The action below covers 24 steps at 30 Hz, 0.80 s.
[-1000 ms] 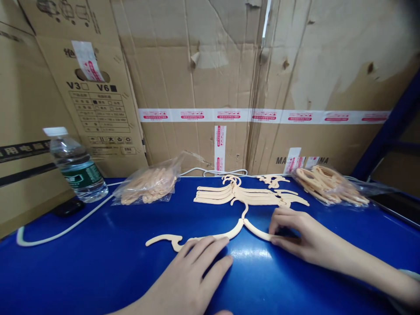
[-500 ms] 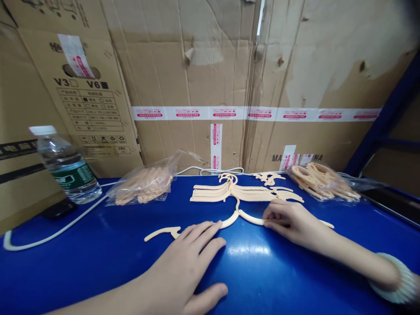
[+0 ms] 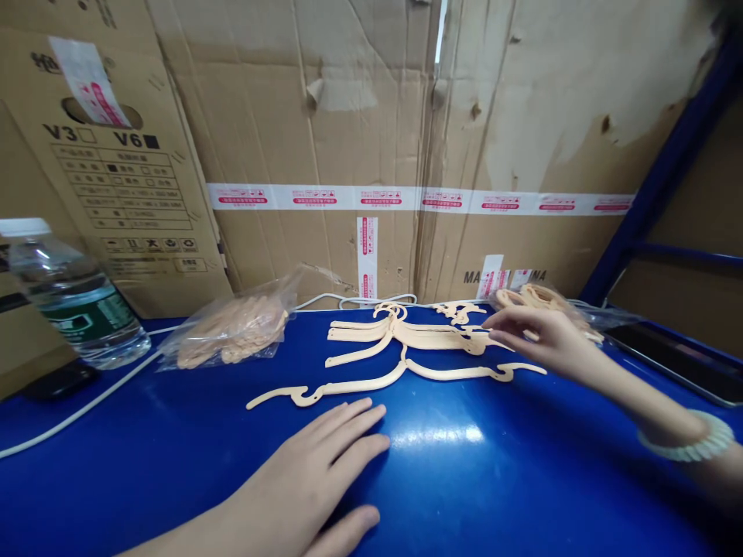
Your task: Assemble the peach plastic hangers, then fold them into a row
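A thin cream plastic hanger (image 3: 400, 377) lies flat on the blue table (image 3: 464, 480), just behind my left hand (image 3: 325, 464). That hand rests palm down with fingers stretched out, not touching the hanger. Behind it lies a small stack of the same hangers (image 3: 400, 333). My right hand (image 3: 537, 336) hovers at the right end of that stack, fingers loosely apart and holding nothing, close to a clear bag of hangers (image 3: 546, 302). A pale bead bracelet (image 3: 685, 441) circles my right wrist.
A second clear bag of hangers (image 3: 232, 333) lies at the left. A water bottle (image 3: 70, 298) stands at the far left beside a dark flat object (image 3: 55, 379) and a white cable (image 3: 87, 406). Cardboard boxes (image 3: 360, 139) wall the back; a dark tablet (image 3: 679, 352) lies right.
My right hand let go of the single hanger and moved back and right toward the stack and right bag. The hanger now lies clear of my left hand. The view shifted right.
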Available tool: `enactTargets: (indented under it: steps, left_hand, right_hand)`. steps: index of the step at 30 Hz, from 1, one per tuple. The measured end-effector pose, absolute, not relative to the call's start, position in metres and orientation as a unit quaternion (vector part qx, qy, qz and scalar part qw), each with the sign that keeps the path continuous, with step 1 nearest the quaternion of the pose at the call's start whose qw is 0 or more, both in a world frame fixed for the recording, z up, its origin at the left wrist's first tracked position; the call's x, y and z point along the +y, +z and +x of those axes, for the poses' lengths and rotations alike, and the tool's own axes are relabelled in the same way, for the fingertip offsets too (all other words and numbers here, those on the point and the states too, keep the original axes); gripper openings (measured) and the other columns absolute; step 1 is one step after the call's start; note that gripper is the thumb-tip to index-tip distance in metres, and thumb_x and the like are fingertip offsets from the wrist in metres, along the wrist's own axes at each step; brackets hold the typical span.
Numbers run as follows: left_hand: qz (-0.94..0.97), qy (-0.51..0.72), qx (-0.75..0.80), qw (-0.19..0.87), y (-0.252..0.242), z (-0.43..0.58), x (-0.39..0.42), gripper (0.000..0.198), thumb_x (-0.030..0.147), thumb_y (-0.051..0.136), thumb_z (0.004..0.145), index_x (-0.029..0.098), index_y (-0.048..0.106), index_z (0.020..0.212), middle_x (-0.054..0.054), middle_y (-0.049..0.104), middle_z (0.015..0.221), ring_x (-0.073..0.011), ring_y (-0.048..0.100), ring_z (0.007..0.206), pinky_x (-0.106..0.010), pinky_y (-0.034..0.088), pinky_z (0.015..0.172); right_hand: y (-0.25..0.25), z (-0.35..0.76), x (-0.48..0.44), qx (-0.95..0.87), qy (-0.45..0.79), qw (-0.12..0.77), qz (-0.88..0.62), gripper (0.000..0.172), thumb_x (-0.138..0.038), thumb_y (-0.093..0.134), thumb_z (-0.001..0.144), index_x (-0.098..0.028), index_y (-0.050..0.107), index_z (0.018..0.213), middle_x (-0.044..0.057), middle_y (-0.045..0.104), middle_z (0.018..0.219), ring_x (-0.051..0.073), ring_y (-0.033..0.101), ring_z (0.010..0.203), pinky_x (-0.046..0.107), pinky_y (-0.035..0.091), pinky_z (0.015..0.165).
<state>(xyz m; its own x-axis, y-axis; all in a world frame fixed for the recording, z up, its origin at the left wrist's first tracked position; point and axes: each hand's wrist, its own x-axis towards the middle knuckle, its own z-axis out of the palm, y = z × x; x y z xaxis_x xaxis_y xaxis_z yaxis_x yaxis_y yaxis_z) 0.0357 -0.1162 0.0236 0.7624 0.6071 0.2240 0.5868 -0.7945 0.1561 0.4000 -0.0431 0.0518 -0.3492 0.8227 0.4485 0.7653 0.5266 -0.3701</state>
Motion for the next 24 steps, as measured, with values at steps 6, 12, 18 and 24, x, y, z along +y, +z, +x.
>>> enactTargets:
  steps: [6, 12, 18, 24]
  left_hand:
    - [0.950, 0.075, 0.303, 0.023, 0.038, 0.038, -0.116, 0.043, 0.037, 0.053, 0.093, 0.023, 0.053, 0.134, -0.006, 0.044, 0.148, -0.0270, 0.043, 0.135, -0.046, 0.039, 0.109]
    - [0.946, 0.062, 0.318, 0.030, 0.036, 0.038, -0.119, 0.045, 0.038, 0.055, 0.092, 0.024, 0.052, 0.134, -0.007, 0.045, 0.148, -0.0304, 0.041, 0.136, -0.054, 0.038, 0.108]
    - [0.930, 0.131, 0.338, 0.052, 0.021, 0.039, -0.116, 0.041, 0.030, 0.055, 0.091, 0.027, 0.052, 0.131, -0.006, 0.050, 0.144, -0.0302, 0.042, 0.135, -0.064, 0.022, 0.112]
    - [0.935, 0.213, 0.253, 0.126, 0.031, 0.030, -0.138, 0.040, 0.031, 0.051, 0.091, 0.032, 0.051, 0.131, 0.000, 0.072, 0.109, -0.0207, 0.063, 0.109, -0.044, 0.037, 0.112]
  right_hand:
    - [0.062, 0.426, -0.039, -0.859, 0.111, 0.116, -0.486, 0.035, -0.053, 0.064, 0.084, -0.020, 0.071, 0.095, 0.006, 0.068, 0.089, 0.020, 0.058, 0.074, 0.031, 0.045, 0.064]
    - [0.054, 0.421, -0.039, -0.845, 0.109, 0.054, -0.520, 0.032, -0.048, 0.061, 0.083, -0.017, 0.067, 0.084, 0.007, 0.067, 0.084, 0.023, 0.061, 0.076, 0.033, 0.043, 0.066]
    - [0.052, 0.418, -0.036, -0.837, 0.124, 0.054, -0.530, 0.034, -0.050, 0.058, 0.082, -0.017, 0.064, 0.084, 0.007, 0.065, 0.077, 0.022, 0.059, 0.069, 0.032, 0.042, 0.062]
    - [0.051, 0.417, -0.037, -0.831, 0.133, 0.052, -0.538, 0.035, -0.050, 0.056, 0.081, -0.016, 0.062, 0.084, 0.008, 0.063, 0.076, 0.022, 0.056, 0.068, 0.032, 0.041, 0.061]
